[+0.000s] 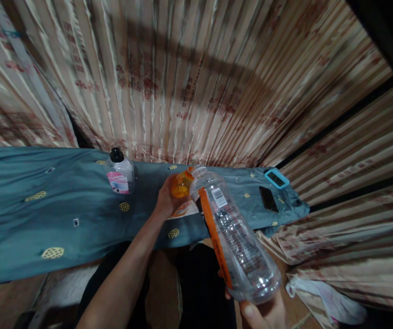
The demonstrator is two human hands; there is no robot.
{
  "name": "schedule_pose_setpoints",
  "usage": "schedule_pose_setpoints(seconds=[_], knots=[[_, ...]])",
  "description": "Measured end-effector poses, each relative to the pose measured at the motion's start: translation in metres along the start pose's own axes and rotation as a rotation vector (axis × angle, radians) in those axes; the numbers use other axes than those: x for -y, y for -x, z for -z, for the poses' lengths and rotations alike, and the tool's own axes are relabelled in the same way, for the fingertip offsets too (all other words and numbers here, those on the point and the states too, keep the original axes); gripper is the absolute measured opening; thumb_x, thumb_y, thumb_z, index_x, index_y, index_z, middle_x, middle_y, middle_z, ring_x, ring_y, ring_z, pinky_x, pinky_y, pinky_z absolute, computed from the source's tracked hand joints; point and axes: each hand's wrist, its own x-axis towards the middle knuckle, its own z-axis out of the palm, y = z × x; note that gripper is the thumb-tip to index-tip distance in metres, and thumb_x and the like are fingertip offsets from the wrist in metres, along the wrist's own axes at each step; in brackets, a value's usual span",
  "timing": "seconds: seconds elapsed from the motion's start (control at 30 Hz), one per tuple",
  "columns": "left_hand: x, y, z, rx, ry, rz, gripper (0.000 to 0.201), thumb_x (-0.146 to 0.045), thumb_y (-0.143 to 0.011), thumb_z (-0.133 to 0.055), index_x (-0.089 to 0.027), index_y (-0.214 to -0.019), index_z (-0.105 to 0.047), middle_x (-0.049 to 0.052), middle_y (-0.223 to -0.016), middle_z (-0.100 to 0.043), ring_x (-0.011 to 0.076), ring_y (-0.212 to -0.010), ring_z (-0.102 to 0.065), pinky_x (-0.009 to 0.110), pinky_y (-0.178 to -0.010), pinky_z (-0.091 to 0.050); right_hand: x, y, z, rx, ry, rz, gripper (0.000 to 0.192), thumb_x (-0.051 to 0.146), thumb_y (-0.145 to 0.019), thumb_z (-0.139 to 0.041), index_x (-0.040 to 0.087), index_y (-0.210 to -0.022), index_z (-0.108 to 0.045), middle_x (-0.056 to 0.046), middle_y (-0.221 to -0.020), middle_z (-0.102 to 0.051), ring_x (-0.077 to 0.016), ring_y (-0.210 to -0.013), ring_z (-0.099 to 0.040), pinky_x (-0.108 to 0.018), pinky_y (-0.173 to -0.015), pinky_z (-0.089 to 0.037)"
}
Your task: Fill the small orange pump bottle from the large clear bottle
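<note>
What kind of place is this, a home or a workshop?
Probably a room in a home: a striped curtain hangs behind a table under a teal cloth, where a phone and a small black-capped bottle lie.

Two clear bottles (233,233) (120,174), one orange container (181,184), one phone (269,199), one blue timer (276,178), two hands (166,198) (263,313).
</note>
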Motion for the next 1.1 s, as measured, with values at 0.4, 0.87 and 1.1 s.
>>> schedule_pose_setpoints(seconds=[0.4,0.87,1.1], knots=[[0.001,-0.0003,0.0006,0.01,-0.017,0.007,0.078,-0.04,-0.055,-0.087,-0.017,-0.123,-0.06,0.012,-0.122,-0.074,0.0328,-0.115,-0.072,0.049,-0.105,-0.057,0.0007,-0.0005,-0.0007,-0.029,0.023,0.006,0.093,0.059,-0.063,-0.096,0.02,-0.137,-0.055,-0.007,-0.082,-0.081,-0.0236,-0.055,-0.07,-0.034,-0.057,-0.056],[0.0054,-0.001,-0.0018,-0.013,-0.009,-0.039,0.074,-0.043,-0.056,-0.088,-0.02,-0.121,-0.061,0.009,-0.117,-0.075,0.032,-0.11,-0.073,0.049,-0.101,-0.059,0.0024,-0.0001,-0.0005,-0.02,0.057,0.011,0.096,0.062,-0.063,-0.095,0.017,-0.14,-0.059,-0.01,-0.082,-0.081,-0.0259,-0.055,-0.07,-0.037,-0.057,-0.055],[-0.0022,0.0007,-0.0005,0.002,0.004,-0.033,0.072,-0.044,-0.055,-0.088,-0.019,-0.118,-0.061,0.009,-0.114,-0.076,0.0312,-0.107,-0.074,0.047,-0.097,-0.06,0.0013,0.0001,0.0,-0.003,0.052,0.028,0.088,0.063,-0.065,-0.094,0.021,-0.133,-0.059,-0.008,-0.085,-0.081,-0.0238,-0.055,-0.07,-0.035,-0.057,-0.056]])
